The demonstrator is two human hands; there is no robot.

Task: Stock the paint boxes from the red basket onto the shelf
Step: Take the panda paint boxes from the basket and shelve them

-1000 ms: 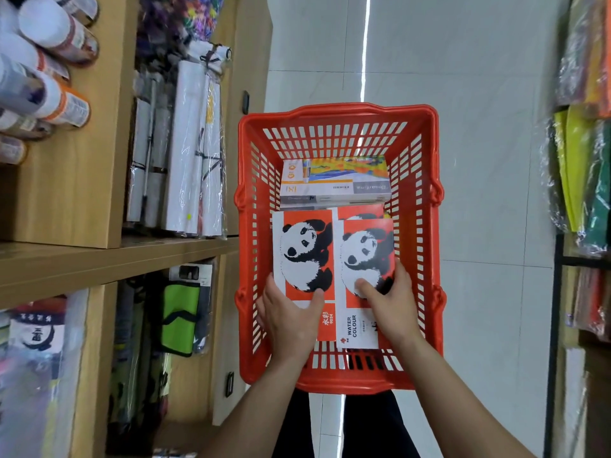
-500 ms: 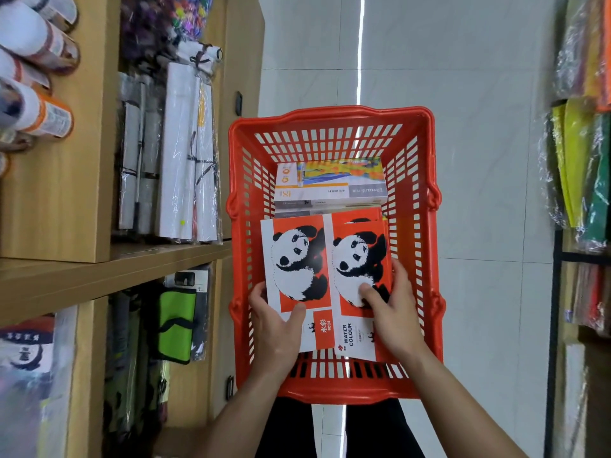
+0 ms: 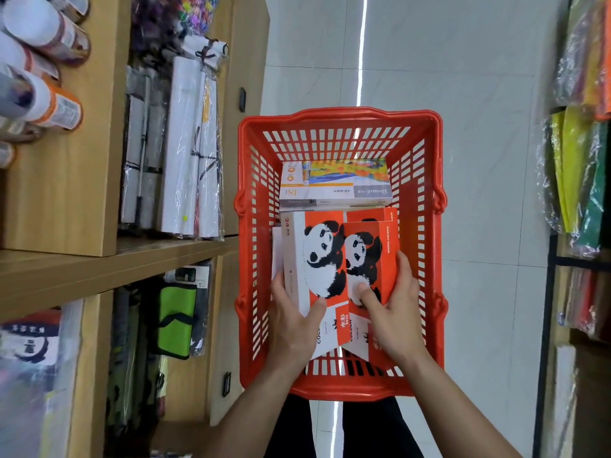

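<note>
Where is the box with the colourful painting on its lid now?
In the head view, the colourful box lies at the far end of the red basket, just beyond the two panda boxes.

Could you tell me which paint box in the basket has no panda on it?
The white box with colourful artwork, lying at the far end of the red basket, untouched.

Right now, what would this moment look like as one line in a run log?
stage: picking up | left hand: grips left panda box | right hand: grips right panda box | both tilted in red basket | shelf: nothing placed yet
</note>
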